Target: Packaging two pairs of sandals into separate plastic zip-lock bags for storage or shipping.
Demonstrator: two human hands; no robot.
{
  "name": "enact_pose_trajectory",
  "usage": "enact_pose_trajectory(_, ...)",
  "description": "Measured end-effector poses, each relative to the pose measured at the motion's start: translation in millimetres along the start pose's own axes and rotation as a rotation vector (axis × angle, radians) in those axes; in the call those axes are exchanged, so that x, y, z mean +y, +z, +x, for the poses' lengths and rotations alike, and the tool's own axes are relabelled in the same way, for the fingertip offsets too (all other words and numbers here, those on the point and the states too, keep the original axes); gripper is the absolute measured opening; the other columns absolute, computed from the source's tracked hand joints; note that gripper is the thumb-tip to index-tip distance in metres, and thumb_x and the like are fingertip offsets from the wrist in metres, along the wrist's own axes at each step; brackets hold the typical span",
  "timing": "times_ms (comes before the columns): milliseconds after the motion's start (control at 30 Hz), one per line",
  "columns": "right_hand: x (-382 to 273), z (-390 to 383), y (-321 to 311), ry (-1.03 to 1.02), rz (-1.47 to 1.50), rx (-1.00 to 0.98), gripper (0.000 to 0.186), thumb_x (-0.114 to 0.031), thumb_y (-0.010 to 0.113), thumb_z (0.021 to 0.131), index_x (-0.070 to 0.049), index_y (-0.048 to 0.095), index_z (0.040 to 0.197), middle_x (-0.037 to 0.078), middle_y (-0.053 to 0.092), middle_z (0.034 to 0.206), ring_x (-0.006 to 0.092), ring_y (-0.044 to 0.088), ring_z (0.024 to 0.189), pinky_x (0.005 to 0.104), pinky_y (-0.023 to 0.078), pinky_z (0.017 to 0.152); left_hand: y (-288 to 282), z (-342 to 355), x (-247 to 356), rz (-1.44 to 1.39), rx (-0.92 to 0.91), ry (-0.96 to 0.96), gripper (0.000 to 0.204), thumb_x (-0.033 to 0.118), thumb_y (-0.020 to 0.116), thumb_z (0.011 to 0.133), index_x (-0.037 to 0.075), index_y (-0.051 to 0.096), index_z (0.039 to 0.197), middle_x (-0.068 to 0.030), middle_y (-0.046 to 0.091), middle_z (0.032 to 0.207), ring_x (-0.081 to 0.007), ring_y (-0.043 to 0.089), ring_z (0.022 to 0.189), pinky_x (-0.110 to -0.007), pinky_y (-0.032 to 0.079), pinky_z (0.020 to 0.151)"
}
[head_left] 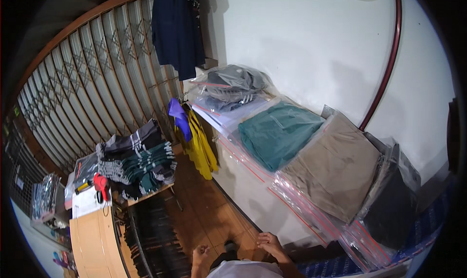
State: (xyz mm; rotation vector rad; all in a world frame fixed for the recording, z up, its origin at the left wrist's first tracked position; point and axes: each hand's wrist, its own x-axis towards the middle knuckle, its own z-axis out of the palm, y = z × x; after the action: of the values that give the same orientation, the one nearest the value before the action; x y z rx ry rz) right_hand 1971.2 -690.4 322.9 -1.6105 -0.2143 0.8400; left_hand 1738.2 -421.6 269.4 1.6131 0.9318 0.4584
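Note:
Low in the head view, both hands are held in front of my body above the tiled floor. My left hand [200, 253] is loosely curled, its fingers a little apart, and I see nothing in it. My right hand [269, 242] has its fingers loosely stretched toward the left and holds nothing. The white ledge on my right is nearest to it. Along that ledge lie folded garments in clear plastic bags: a teal one [279, 132], a brown one [335, 166], a black one [389, 207] and grey ones [233, 83] at the far end.
Left of me stands a table with stacked striped knit cuffs or collars [141, 161], a red tape dispenser or similar tool [100, 182] and a tan board [95, 241]. Dark garments [153, 239] hang beside it. Yellow cloth [199, 142] hangs by the ledge; a folding gate [97, 78] stands behind.

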Motion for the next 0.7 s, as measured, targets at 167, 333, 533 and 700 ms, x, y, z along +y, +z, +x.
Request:
enact_pose_trajectory(167, 23.7, -46.1, -29.9, 0.061, 0.074, 0.056, 0.052, 0.018, 0.061, 0.072, 0.003, 0.054, 0.122, 0.02, 0.061, 0.117, 0.0257, 0.067, 0.091, 0.0349, 0.059, 0.074, 29.8, -83.8, 27.1, 0.102, -0.025, -0.107, 0.022, 0.014, 0.071, 0.088, -0.001, 0.069, 0.104, -0.0107, 0.072, 0.089, -0.0172, 0.07, 0.086, -0.03, 0.055, 0.078)
enact_pose_trajectory(333, 45.9, -87.4, -21.0, 0.086, 0.057, 0.038, 0.051, 0.018, 0.058, 0.073, 0.005, 0.053, 0.122, 0.022, 0.061, 0.119, 0.0257, 0.068, 0.088, 0.0346, 0.059, 0.071, 53.5, -120.2, 37.9, 0.135, -0.268, -0.042, 0.035, 0.022, 0.069, 0.09, -0.001, 0.064, 0.115, -0.0167, 0.072, 0.102, -0.0253, 0.071, 0.092, -0.034, 0.056, 0.081)
enact_pose_trajectory(533, 87.0, -140.4, -4.9, 0.202, 0.021, -0.011, 0.048, 0.02, 0.054, 0.074, 0.005, 0.054, 0.121, 0.024, 0.061, 0.119, 0.0258, 0.069, 0.083, 0.0339, 0.059, 0.067, 68.3, -172.0, 43.1, 0.181, -0.405, 0.102, 0.043, 0.03, 0.07, 0.09, 0.002, 0.063, 0.121, -0.0169, 0.071, 0.108, -0.0296, 0.07, 0.096, -0.037, 0.055, 0.083)
enact_pose_trajectory(700, 127.1, -157.7, 25.6, 0.257, 0.045, -0.101, 0.044, 0.02, 0.051, 0.076, 0.005, 0.055, 0.117, 0.025, 0.062, 0.114, 0.0273, 0.069, 0.081, 0.0361, 0.06, 0.067, 25.9, -237.4, -1.9, 0.245, -0.38, -0.061, 0.051, 0.036, 0.071, 0.088, 0.003, 0.061, 0.125, -0.0194, 0.071, 0.103, -0.0291, 0.07, 0.099, -0.038, 0.055, 0.086)
